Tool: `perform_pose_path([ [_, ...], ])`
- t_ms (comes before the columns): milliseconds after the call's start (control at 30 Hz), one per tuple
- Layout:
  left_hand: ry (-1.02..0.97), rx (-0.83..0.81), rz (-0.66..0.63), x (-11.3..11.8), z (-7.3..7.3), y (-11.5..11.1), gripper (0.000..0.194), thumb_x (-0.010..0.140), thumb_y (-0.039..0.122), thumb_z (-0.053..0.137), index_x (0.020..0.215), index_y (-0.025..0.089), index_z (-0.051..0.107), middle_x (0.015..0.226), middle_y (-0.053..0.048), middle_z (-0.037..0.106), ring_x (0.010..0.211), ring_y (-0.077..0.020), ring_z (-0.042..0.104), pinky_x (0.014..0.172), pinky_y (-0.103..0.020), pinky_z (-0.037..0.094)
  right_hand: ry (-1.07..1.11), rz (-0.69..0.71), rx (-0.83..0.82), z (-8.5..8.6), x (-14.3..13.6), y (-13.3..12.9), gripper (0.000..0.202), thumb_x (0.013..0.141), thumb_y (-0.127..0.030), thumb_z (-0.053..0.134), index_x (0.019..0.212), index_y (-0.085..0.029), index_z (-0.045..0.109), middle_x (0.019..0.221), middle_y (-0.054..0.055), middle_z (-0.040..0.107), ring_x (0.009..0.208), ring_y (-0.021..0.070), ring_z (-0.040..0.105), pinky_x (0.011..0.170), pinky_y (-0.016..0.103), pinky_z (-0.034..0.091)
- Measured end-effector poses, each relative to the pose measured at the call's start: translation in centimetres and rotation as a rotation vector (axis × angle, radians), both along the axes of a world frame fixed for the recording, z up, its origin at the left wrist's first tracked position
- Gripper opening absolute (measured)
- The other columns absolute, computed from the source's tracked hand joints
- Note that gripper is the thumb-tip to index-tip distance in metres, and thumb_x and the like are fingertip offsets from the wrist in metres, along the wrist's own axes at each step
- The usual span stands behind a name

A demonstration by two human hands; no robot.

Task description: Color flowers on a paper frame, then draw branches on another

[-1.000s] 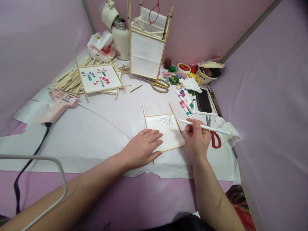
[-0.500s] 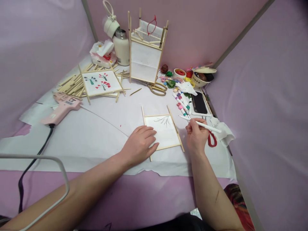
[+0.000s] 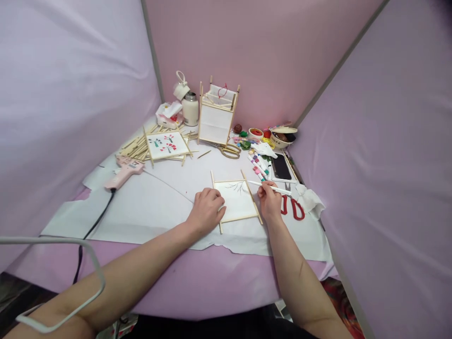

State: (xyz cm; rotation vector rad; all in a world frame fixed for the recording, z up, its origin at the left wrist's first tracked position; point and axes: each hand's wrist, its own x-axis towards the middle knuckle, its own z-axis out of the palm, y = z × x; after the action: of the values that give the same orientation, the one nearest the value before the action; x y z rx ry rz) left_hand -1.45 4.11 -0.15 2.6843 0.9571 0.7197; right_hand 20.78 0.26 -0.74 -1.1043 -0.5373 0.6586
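A small white panel (image 3: 237,206) framed by thin wooden sticks lies on the white sheet, with dark branch lines drawn near its top right. My left hand (image 3: 206,211) rests on the panel's left edge, fingers slightly apart and holding nothing. Pinched in my right hand (image 3: 270,201) is a white pen (image 3: 280,190), its tip pointing left over the panel's upper right corner. Red-handled scissors (image 3: 297,209) lie just right of my right hand, partly hidden by it.
A pink glue gun (image 3: 123,175) with a cord lies left, near wooden sticks (image 3: 136,148) and a flower-painted panel (image 3: 167,145). Behind stand a bottle (image 3: 190,110) and a stick-framed box (image 3: 215,123). Gold scissors (image 3: 230,150), markers (image 3: 257,165) and a phone (image 3: 281,167) are also there.
My right hand with the white pen has moved left, bringing the tip to the panel's upper right corner. The camera view has shifted, showing more of the back walls. My left hand stays on the panel.
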Motion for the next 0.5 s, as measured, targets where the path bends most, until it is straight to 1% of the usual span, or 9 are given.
perform_pose_path([
  [67, 0.021, 0.000, 0.023, -0.06, 0.01, -0.03, 0.012, 0.087, 0.022, 0.059, 0.094, 0.017, 0.068, 0.112, -0.012, 0.061, 0.107, -0.0307, 0.049, 0.083, -0.047, 0.042, -0.006, 0.001, -0.007, 0.06, -0.15, -0.06, 0.013, 0.071, -0.026, 0.069, 0.075, -0.019, 0.058, 0.057, -0.006, 0.054, 0.053, 0.0069, 0.046, 0.052, 0.020, 0.035],
  [200, 0.060, -0.010, 0.036, -0.11, 0.02, -0.16, 0.025, 0.087, 0.023, 0.059, 0.111, 0.019, 0.065, 0.127, -0.012, 0.056, 0.110, -0.0320, 0.046, 0.084, -0.047, 0.043, -0.027, 0.003, -0.025, 0.06, -0.31, -0.22, 0.012, 0.072, -0.026, 0.069, 0.074, -0.020, 0.058, 0.057, -0.006, 0.054, 0.054, 0.0073, 0.046, 0.053, 0.021, 0.036],
  [267, 0.076, -0.018, 0.032, -0.11, 0.00, -0.21, 0.026, 0.088, 0.024, 0.058, 0.113, 0.020, 0.065, 0.131, -0.011, 0.056, 0.110, -0.0320, 0.045, 0.085, -0.048, 0.043, -0.042, -0.001, -0.036, -0.02, -0.30, -0.26, 0.012, 0.073, -0.026, 0.068, 0.074, -0.020, 0.058, 0.057, -0.006, 0.053, 0.054, 0.0075, 0.046, 0.053, 0.021, 0.035],
  [367, 0.094, -0.032, 0.023, -0.10, -0.05, -0.20, 0.025, 0.090, 0.025, 0.056, 0.112, 0.020, 0.066, 0.130, -0.011, 0.057, 0.110, -0.0317, 0.045, 0.086, -0.048, 0.043, -0.073, -0.011, -0.055, -0.17, -0.26, -0.24, 0.014, 0.075, -0.028, 0.069, 0.074, -0.020, 0.057, 0.055, -0.007, 0.052, 0.052, 0.0075, 0.044, 0.052, 0.021, 0.033],
  [500, 0.101, -0.038, 0.014, -0.09, -0.12, -0.08, 0.023, 0.090, 0.026, 0.056, 0.109, 0.020, 0.067, 0.126, -0.010, 0.060, 0.108, -0.0309, 0.046, 0.085, -0.047, 0.043, -0.127, -0.014, -0.076, -0.24, -0.37, -0.28, 0.025, 0.080, -0.039, 0.068, 0.071, -0.019, 0.055, 0.053, -0.007, 0.049, 0.051, 0.0075, 0.041, 0.050, 0.022, 0.032],
])
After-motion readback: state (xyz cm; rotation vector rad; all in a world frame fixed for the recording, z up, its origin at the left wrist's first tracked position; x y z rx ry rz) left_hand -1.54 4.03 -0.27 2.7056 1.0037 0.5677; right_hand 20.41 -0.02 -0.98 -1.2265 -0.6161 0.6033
